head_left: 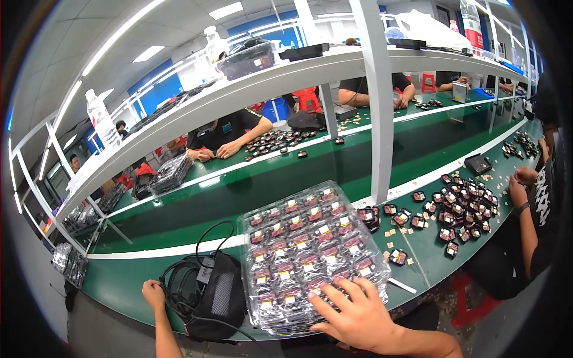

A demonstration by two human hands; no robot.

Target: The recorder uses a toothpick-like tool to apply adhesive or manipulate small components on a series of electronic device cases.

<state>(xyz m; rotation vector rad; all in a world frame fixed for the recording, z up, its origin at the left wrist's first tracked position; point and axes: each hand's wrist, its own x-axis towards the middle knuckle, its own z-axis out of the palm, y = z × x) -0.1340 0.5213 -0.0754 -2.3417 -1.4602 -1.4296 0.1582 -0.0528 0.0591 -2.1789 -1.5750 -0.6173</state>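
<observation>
A stack of clear plastic trays (301, 253) lies in front of me, its compartments filled with small black and dark-red parts that carry pale labels. My right hand (358, 313) rests on the near right corner of the top tray, fingers spread and touching the plastic. On the green bench's near edge, my left hand (153, 294) is curled closed, and nothing shows in it. Just right of that hand sits a black bag (224, 298) with a black cable (179, 286) coiled against it.
A heap of small black parts (462, 206) and scattered beige chips lie right of the trays. A white shelf post (376, 119) rises behind them. One co-worker sits at right, others across the bench (125, 271). Bottles and boxes stand on the overhead shelf (239, 83).
</observation>
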